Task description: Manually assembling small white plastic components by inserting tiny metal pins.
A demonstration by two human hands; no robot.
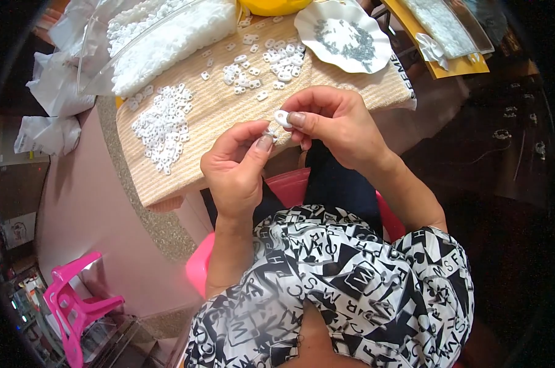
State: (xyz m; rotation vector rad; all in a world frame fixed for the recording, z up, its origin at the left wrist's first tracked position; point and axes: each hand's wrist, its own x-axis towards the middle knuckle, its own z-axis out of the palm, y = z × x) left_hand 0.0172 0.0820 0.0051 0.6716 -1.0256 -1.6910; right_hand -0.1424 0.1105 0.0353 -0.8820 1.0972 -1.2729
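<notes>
Above the near edge of the cloth-covered table, my right hand (333, 122) pinches a small white plastic piece (282, 118) with a hole in it, between thumb and forefinger. Close beside it, my left hand (237, 162) is closed in a pinch on something small and pale; the fingertips hide most of it. The two hands nearly meet. Left of them on the cloth lies a large heap of small white plastic pieces (164, 126). Smaller groups of white pieces (285, 59) are spread beyond my hands. A scalloped white plate (306, 24) holds small dark grey bits.
At the back left stands a clear container (167, 58) heaped with white pieces, next to white plastic bags (60, 80). A yellow bowl (274, 5) is at the far edge. To the right a clear tray of white pieces sits on yellow card (458, 67). A pink stool (75, 306) stands lower left.
</notes>
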